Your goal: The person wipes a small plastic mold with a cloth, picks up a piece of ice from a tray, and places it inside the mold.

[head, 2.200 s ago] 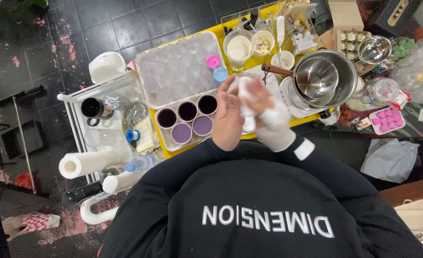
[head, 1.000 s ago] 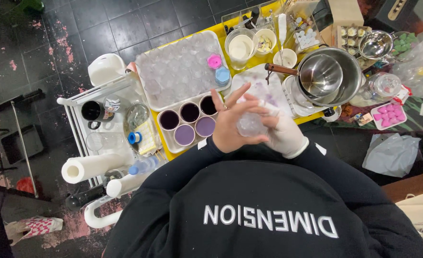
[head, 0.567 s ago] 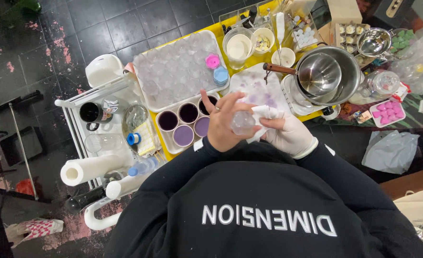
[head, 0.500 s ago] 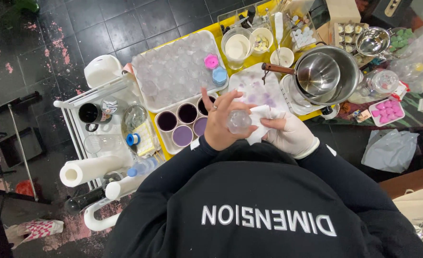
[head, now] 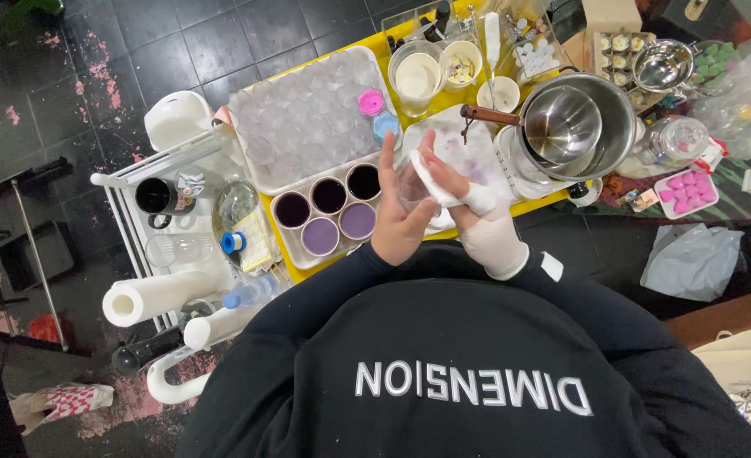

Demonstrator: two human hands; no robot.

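My bare left hand (head: 395, 227) holds a small clear cup (head: 410, 190) upright above the near edge of the yellow table (head: 284, 244), with its fingers stretched upward. My right hand (head: 487, 231), in a white glove, presses a folded white tissue (head: 433, 183) against the cup, and the two hands touch around it. Most of the cup is hidden by fingers and tissue. Just left of my hands stands a white tray (head: 295, 254) of small cups filled with dark and light purple liquid.
A large white tray (head: 307, 119) of clear cups lies behind, with a pink lid and a blue lid on it. At the right stand a steel pot (head: 617, 127) holding a saucepan, a glass jar (head: 679, 140) and a pink mould tray (head: 686, 192). A white cart (head: 129, 199) with a paper roll (head: 150, 297) stands at the left.
My hands have moved up and closer together. The tissue, which hung beside the cup, is now pressed over it, and my left fingers have straightened.
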